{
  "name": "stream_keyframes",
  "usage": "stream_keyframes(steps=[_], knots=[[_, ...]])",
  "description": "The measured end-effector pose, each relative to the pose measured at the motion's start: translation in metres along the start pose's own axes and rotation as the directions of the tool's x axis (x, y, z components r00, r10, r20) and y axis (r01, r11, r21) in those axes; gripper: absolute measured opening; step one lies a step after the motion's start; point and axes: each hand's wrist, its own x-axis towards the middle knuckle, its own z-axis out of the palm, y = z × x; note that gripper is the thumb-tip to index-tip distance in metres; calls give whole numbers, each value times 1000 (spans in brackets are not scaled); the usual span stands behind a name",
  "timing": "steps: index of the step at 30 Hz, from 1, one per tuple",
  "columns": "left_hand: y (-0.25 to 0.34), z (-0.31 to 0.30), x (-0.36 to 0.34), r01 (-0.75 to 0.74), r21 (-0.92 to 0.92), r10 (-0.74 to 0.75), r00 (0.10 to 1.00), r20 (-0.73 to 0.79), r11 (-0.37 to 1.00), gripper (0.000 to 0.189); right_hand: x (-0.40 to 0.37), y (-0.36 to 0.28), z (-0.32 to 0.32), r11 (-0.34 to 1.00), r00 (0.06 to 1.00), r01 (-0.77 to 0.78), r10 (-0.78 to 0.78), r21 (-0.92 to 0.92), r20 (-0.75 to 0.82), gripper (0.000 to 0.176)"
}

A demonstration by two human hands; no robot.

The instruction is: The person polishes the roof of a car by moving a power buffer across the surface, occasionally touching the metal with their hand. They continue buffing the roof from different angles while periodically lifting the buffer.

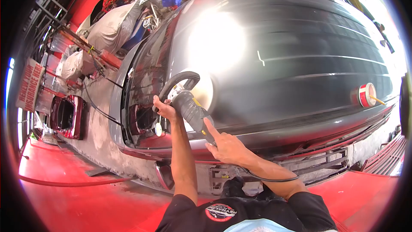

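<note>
A black polisher [189, 105] with a curved loop handle [180, 78] lies against the grey car roof [279, 90]. Its pale round pad [205, 92] meets the roof near the windshield edge. My left hand [165, 108] is closed around the lower end of the loop handle, thumb showing. Around the polisher's rear grip my right hand [227, 147] is closed, with its index finger stretched along the body. A black cord [266, 179] runs from the rear end beneath my right forearm.
A red-and-white can [367, 95] with a stick in it stands on the roof at right. Below the car's side are a mirror [164, 174] and a metal rack [313, 162]. Covered vehicles [109, 28] and a dark red car part [67, 116] are at left.
</note>
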Motion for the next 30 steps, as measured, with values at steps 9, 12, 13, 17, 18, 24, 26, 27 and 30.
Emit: stream_keyframes(steps=[9,12,13,17,18,24,26,27,30], knots=[[-14,58,-42,-134,68,125,985,118,989,35,-35,27,-32,997,993,-2,10,76,-115,78],[-33,73,-52,-238,119,213,958,192,964,35,-48,38,-40,992,977,39,-12,121,-213,78],[-44,77,-53,-336,145,298,925,235,931,34,-53,42,-44,991,977,39,-11,126,-215,78],[-68,110,-87,-628,267,493,757,429,731,28,-80,56,-68,991,972,-40,69,131,-223,80],[-69,123,-103,-548,261,417,806,422,795,28,-88,63,-73,989,959,-46,83,139,-273,80],[-55,202,-209,-750,309,586,654,479,585,15,-147,75,-117,952,879,-95,217,291,-424,80],[-37,231,-255,-333,52,285,869,404,942,18,-160,96,-121,972,824,-118,211,204,-526,80],[-38,239,-269,-366,33,322,854,409,930,20,-167,103,-126,961,811,-150,254,231,-528,80],[-17,258,-319,53,-37,-28,867,497,998,16,-196,108,-136,928,767,-171,336,329,-546,81]])
